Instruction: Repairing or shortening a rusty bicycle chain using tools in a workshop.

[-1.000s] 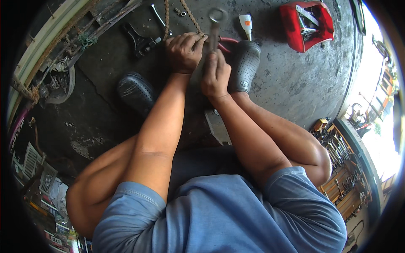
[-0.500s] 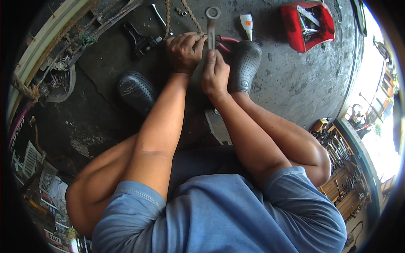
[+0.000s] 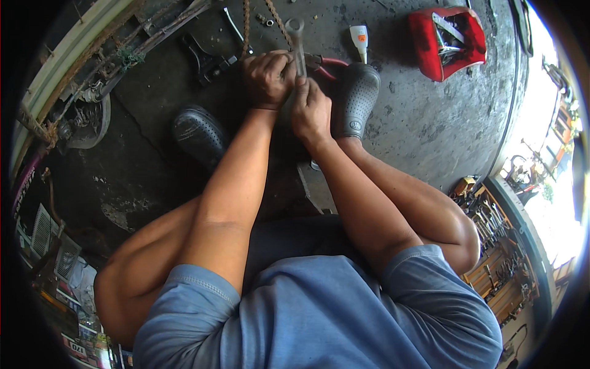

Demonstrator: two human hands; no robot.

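Observation:
My left hand and my right hand are pressed together low over the concrete floor, between my two dark clogs. A metal ring spanner sticks up from between the hands; my right hand's fingers wrap its shaft. My left hand is closed around something at the end of a rusty chain, and what it grips is hidden by the fingers. Red-handled pliers lie just behind the hands.
A red tool tray with spanners sits at the far right. A small white tube lies near it. A black tool and a bicycle wheel and frame are at the left. A board of tools hangs at the right.
The spanner has tipped a little to the left and risen between my hands. Both hands stay in the same place.

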